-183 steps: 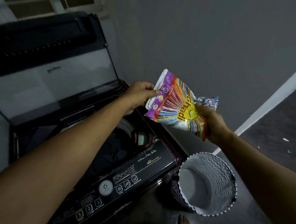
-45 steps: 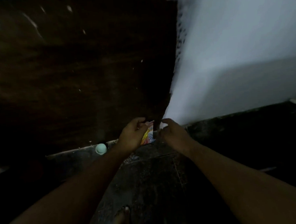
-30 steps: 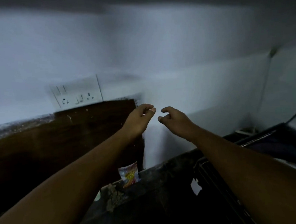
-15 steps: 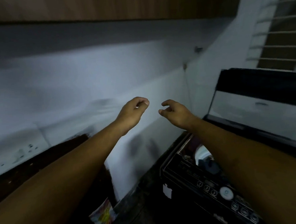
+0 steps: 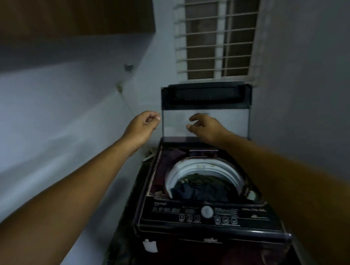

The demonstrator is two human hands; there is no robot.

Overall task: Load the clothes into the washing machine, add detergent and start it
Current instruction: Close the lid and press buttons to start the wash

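A dark top-loading washing machine [image 5: 208,236] stands ahead, its glass lid [image 5: 206,113] raised upright at the back. Dark clothes [image 5: 203,189] lie in the white-rimmed drum [image 5: 173,175]. The control panel [image 5: 206,214] with a round dial and several buttons faces me at the front. My left hand [image 5: 142,127] hovers just left of the lid's edge, fingers loosely curled, holding nothing. My right hand [image 5: 206,128] hangs in front of the lid glass, fingers relaxed and empty. The detergent packet is out of view.
A barred window [image 5: 218,30] sits behind the machine. A white wall [image 5: 55,120] runs along the left, another wall [image 5: 311,81] close on the right. A wooden cabinet [image 5: 62,16] hangs at the upper left. A cable [image 5: 126,102] runs down the left wall.
I put the detergent packet down by the wall and let go. My view has swung right from the wall to face the machine, and both empty hands now hover by the raised lid.
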